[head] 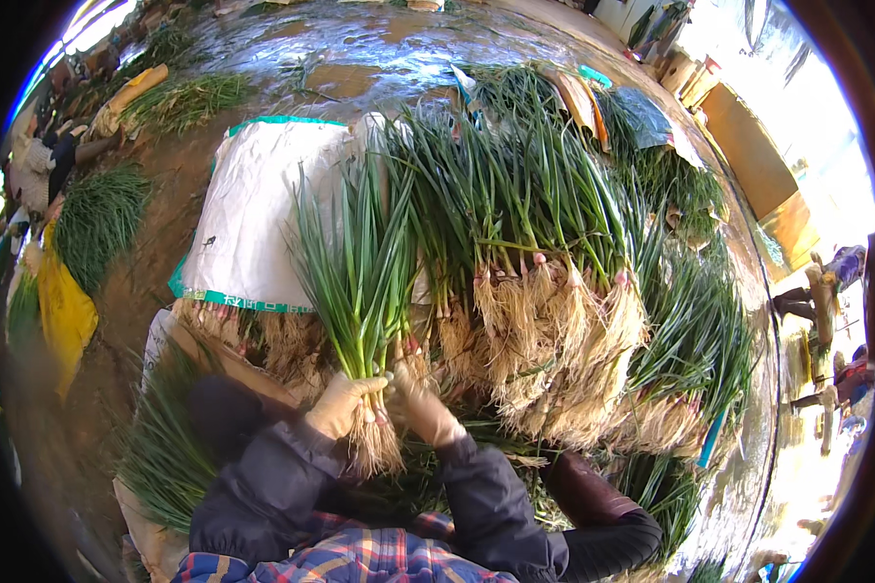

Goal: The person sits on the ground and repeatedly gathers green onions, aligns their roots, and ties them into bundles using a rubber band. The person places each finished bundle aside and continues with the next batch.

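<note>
My left hand [341, 403], in a pale glove, is closed around a small bunch of green garlic plants [351, 291] just above the bulbs. The leaves point away from me, and the tangled roots [376, 446] hang below the fist. My gloved right hand [424, 409] is blurred beside the bunch's right side, its fingers near the stems. Whether it pinches a stem cannot be made out. Just to the right lies a large heap of similar plants [532, 189], with pinkish bulbs and long straw-coloured roots [554, 342] towards me.
Left of the bunch, a white woven sack [270, 211] with green edging covers more plants. Loose greens [168, 444] lie by my left side, and another pile [693, 335] at right. A yellow sack [62, 306] and other people [36, 164] are at far left. Wet ground [292, 51] stretches beyond.
</note>
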{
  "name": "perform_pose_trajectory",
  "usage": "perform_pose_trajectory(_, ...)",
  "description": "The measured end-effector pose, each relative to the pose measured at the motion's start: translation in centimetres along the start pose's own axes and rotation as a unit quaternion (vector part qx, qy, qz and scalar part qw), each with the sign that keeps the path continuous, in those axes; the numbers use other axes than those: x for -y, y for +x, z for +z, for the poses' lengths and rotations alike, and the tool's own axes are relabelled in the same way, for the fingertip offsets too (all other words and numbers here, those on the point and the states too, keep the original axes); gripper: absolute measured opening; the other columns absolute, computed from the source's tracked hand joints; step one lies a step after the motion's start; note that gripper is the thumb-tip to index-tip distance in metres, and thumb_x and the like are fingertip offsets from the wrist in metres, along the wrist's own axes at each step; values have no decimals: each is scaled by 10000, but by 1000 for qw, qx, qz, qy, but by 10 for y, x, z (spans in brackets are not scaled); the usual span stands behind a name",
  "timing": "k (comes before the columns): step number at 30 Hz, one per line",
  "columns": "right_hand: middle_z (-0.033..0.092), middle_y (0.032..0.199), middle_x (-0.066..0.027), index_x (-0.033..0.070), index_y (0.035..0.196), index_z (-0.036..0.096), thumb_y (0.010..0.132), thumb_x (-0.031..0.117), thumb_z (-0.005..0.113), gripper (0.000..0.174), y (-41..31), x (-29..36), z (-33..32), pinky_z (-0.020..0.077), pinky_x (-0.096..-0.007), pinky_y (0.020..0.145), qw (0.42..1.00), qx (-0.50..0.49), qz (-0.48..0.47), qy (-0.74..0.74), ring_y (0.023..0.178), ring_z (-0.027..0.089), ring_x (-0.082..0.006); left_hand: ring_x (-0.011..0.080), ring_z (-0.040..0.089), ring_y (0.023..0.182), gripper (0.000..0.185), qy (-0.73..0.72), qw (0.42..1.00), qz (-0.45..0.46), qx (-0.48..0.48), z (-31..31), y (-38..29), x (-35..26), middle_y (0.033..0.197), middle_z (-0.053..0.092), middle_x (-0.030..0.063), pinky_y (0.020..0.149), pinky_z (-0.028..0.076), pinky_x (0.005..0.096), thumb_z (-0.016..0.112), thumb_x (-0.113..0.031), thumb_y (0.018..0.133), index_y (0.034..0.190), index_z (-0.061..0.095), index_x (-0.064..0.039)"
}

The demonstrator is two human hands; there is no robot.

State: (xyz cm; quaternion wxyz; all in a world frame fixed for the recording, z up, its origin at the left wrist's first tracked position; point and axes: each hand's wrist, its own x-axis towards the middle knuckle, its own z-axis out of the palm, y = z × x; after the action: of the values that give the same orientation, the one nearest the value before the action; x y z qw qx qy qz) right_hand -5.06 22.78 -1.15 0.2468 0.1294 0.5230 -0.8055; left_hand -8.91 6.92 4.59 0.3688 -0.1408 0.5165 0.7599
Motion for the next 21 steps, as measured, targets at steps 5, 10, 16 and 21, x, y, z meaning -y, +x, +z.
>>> perform_pose_trajectory(5, 573, 760, -31, 50, 1170, 500, 981, 221, 402, 273, 59, -6, 18, 437, -243, 511, 923, -110, -67, 362, 585, 504, -123, 172, 596, 624, 191, -65, 998, -14, -3, -10, -28, 12, 742, 575, 20, 434, 499, 303, 633, -166, 880, 1011, 556, -50)
perform_pose_trajectory(10, 400, 591, 8, 68, 1084, 485, 993, 201, 351, 210, 43, 52, 22, 365, -246, 378, 766, -268, -5, 584, 437, 344, -77, 111, 512, 662, 271, -179, 974, -52, 132, -21, -52, -3, 733, 517, -30, 557, 442, 203, 573, -278, 926, 1052, 545, -40)
perform_pose_trajectory(16, 464, 591, 42, 95, 996, 624, 978, 349, 418, 328, -36, 68, -65, 374, -204, 415, 954, -130, 34, -268, 472, 410, -47, 70, 499, 683, 732, -330, 909, 37, 252, -59, -102, -32, 811, 503, -10, 551, 514, 234, 638, -85, 857, 1452, 220, -176)
perform_pose_trajectory(21, 687, 904, -118, 106, 960, 689, 921, 379, 496, 337, -74, 27, -57, 526, -397, 751, 657, -63, 110, -743, 816, 666, -267, 83, 498, 595, 839, -228, 952, 67, 194, -63, -64, -53, 705, 514, -14, 553, 505, 268, 600, -98, 882, 1491, 24, -105)
